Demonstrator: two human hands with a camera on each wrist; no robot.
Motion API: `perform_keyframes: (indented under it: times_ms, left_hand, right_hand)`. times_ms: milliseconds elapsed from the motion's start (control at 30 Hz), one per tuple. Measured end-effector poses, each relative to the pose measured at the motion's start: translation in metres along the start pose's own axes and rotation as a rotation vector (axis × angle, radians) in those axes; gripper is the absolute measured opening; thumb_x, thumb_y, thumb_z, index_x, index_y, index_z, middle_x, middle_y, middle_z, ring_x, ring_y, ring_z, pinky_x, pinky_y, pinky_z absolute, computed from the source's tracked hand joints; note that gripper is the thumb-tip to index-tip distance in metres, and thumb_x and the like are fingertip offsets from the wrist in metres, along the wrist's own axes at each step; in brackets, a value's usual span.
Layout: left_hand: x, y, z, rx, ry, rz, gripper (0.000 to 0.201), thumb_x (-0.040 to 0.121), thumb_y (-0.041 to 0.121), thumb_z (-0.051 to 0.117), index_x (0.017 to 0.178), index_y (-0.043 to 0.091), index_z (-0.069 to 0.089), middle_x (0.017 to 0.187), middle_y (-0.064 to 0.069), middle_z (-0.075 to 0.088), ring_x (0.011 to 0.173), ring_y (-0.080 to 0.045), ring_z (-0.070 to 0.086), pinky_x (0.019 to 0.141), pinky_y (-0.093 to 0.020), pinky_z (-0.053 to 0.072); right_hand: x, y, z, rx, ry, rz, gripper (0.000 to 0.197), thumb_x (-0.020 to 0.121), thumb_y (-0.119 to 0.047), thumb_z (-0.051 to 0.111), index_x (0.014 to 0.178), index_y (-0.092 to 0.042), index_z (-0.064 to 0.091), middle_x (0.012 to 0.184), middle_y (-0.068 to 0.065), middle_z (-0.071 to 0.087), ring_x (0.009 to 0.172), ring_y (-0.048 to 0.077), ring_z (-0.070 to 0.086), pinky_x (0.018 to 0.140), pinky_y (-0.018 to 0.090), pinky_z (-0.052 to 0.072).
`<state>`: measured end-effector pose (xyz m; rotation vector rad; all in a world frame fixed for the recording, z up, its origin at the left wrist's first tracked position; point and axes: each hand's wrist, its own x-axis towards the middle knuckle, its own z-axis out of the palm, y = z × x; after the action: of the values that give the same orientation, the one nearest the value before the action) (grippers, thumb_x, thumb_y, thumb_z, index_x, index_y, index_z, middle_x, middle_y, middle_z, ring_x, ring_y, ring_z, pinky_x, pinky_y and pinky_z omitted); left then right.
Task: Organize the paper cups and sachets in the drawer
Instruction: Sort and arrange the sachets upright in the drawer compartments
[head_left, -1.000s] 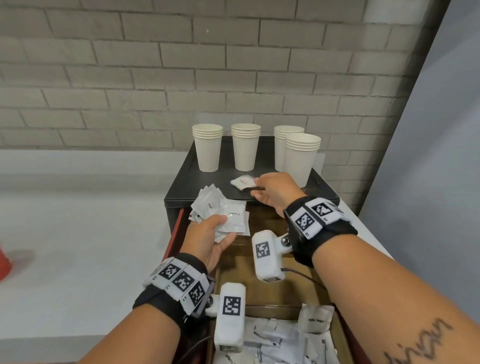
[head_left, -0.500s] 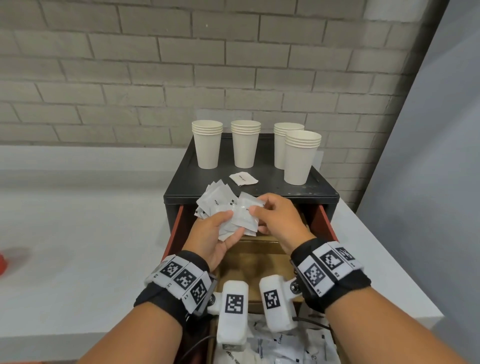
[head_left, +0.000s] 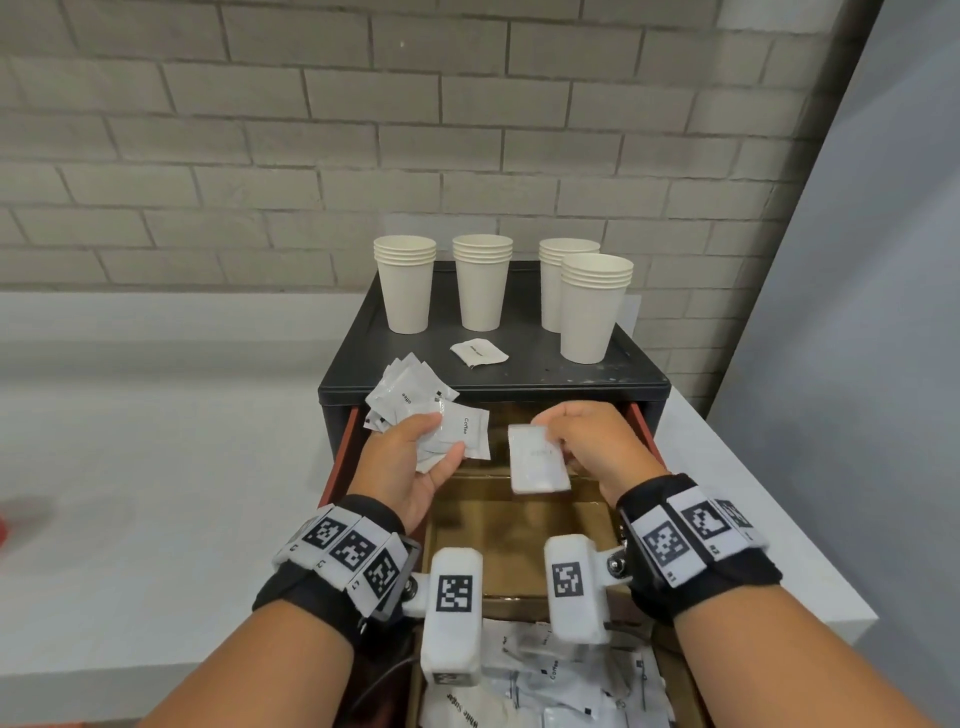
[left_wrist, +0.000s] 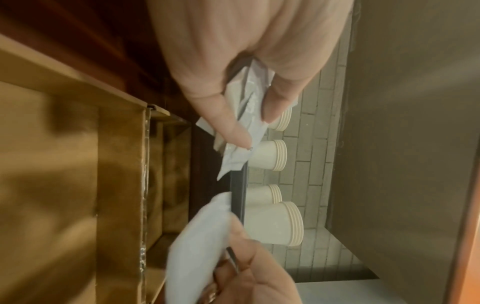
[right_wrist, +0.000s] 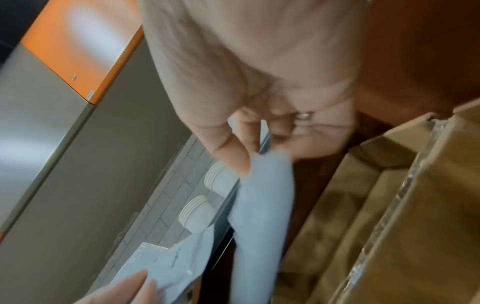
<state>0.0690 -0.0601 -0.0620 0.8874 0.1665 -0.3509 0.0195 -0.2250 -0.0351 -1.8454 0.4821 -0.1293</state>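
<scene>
As the drawer (head_left: 488, 525) stands open, the left hand (head_left: 415, 462) grips a fanned bunch of sachets (head_left: 415, 410) while the right hand (head_left: 587, 447) pinches 1 sachet (head_left: 535, 462) above it; light, limp and likely slippery, they are best held by the edges.

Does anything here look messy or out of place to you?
One lone sachet lies on the black cabinet top, apart from the fanned bunch in the left hand. The sachets in the near drawer compartment lie in a jumbled heap. The four cup stacks stand upright and tidy.
</scene>
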Motion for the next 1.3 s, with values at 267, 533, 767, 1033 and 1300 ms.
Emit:
perform_keyframes:
  times_ms: [267, 533, 767, 1033, 1300]
  left_hand:
    - [-0.004, -0.005, 0.003, 0.055, -0.079, -0.105, 0.031, 0.092, 0.006, 0.053, 0.121, 0.016, 0.052, 0.115, -0.014, 0.062, 0.103, -0.028, 0.062, 0.047, -0.021, 0.055]
    - [0.002, -0.001, -0.002, -0.006, -0.006, -0.079, 0.032, 0.092, 0.014, 0.055, 0.123, 0.020, 0.051, 0.127, -0.011, 0.057, 0.111, -0.031, 0.060, 0.048, -0.023, 0.054]
    - [-0.003, -0.002, 0.003, 0.003, -0.064, -0.139, 0.026, 0.095, 0.021, 0.050, 0.121, 0.019, 0.047, 0.116, -0.012, 0.060, 0.104, -0.031, 0.061, 0.066, -0.037, 0.055]
    - [-0.006, -0.008, 0.005, 0.061, -0.203, -0.229, 0.020, 0.099, 0.021, 0.043, 0.117, 0.016, 0.050, 0.114, -0.016, 0.064, 0.100, -0.030, 0.064, 0.075, -0.042, 0.056]
    - [0.003, -0.007, 0.001, 0.117, -0.069, -0.189, 0.037, 0.094, 0.021, 0.053, 0.130, 0.016, 0.048, 0.120, -0.015, 0.060, 0.103, -0.031, 0.061, 0.050, -0.034, 0.057]
  right_hand:
    - [-0.006, 0.003, 0.027, -0.041, -0.169, -0.130, 0.021, 0.090, -0.020, 0.061, 0.111, -0.020, 0.060, 0.110, 0.004, 0.064, 0.094, 0.014, 0.062, 0.070, 0.020, 0.052]
    - [0.005, 0.006, 0.004, 0.034, 0.011, 0.051, 0.018, 0.094, -0.007, 0.052, 0.105, -0.013, 0.065, 0.104, 0.012, 0.064, 0.064, 0.010, 0.048, 0.050, 0.015, 0.040]
    - [0.001, 0.008, 0.016, 0.096, -0.086, 0.050, 0.039, 0.092, -0.027, 0.058, 0.129, -0.014, 0.051, 0.114, 0.003, 0.058, 0.095, 0.012, 0.060, 0.077, 0.022, 0.053]
    - [-0.003, 0.011, 0.041, -0.156, -0.092, -0.262, 0.024, 0.084, -0.020, 0.068, 0.106, -0.017, 0.058, 0.096, -0.006, 0.058, 0.082, 0.006, 0.055, 0.069, 0.019, 0.049]
    - [0.003, 0.007, 0.001, -0.292, -0.195, -0.048, 0.025, 0.086, -0.016, 0.065, 0.110, -0.012, 0.060, 0.094, -0.003, 0.057, 0.075, 0.005, 0.050, 0.060, 0.017, 0.038]
